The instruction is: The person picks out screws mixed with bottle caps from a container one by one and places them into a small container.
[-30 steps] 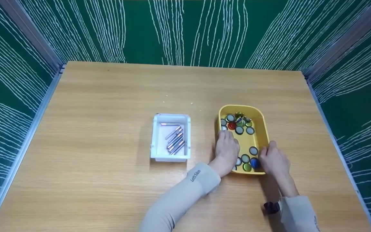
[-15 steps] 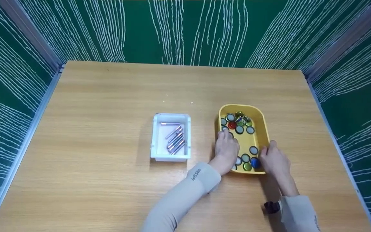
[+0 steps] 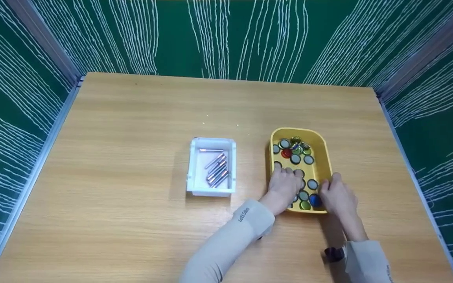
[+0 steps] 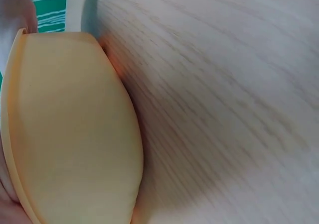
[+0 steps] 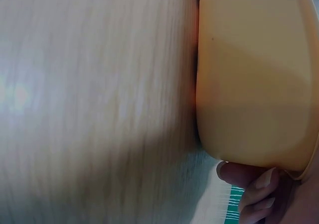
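Bottle caps (image 3: 295, 158) lie loose in a yellow plastic tub (image 3: 321, 157), gathered at its far end and near end. My left hand (image 3: 284, 188) reaches over the tub's left rim with its fingers bent down among the caps. Its fingertips are hidden, so whether it pinches a cap does not show. On the tub's right side near the front corner, my right hand (image 3: 340, 197) grips the rim. The right wrist view shows its curled fingers (image 5: 264, 180) against the outside of the tub wall (image 5: 254, 84). Only the outer wall (image 4: 75, 124) fills the left wrist view.
Left of the tub stands a white plastic bin (image 3: 232, 169) holding several shiny metal cylinders (image 3: 218, 171). Small white specks lie on the wooden table (image 3: 112, 177) behind it. Green patterned panels (image 3: 175, 39) enclose the back and sides.
My left hand has shifted slightly right inside the tub, and caps by its fingers have moved toward the middle. My right hand keeps its hold on the rim. The head view has shifted slightly.
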The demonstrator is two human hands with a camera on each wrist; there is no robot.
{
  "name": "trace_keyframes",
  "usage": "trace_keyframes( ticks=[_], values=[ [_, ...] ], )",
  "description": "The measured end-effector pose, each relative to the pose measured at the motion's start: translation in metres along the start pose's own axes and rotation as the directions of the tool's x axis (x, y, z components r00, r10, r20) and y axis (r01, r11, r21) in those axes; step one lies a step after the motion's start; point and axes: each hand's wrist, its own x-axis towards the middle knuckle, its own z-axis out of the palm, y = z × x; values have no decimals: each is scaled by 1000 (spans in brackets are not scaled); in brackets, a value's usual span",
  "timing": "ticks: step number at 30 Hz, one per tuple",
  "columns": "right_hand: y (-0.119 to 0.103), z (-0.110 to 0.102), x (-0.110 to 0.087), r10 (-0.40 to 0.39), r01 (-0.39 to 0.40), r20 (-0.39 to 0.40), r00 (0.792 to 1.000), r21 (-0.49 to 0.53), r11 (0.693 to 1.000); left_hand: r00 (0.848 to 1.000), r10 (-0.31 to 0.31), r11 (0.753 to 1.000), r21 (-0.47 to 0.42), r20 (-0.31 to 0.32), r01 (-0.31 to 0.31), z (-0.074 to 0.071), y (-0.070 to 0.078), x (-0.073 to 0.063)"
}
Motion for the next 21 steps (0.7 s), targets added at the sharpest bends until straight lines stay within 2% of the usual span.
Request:
trace_keyframes(
  ticks=[9,16,21],
  values=[
    [-1,0,0,3,-4,24,1000,17,1000,998,-9,1000,26,58,8,-1,2,1],
    [0,-1,-1,-3,3,1,1000,12,1000,1000,2,1000,-13,-28,-3,0,1,1],
    [1,-1,0,-21,21,-4,1000,12,1000,999,5,999,-51,-49,-8,2,0,1]
  ],
)
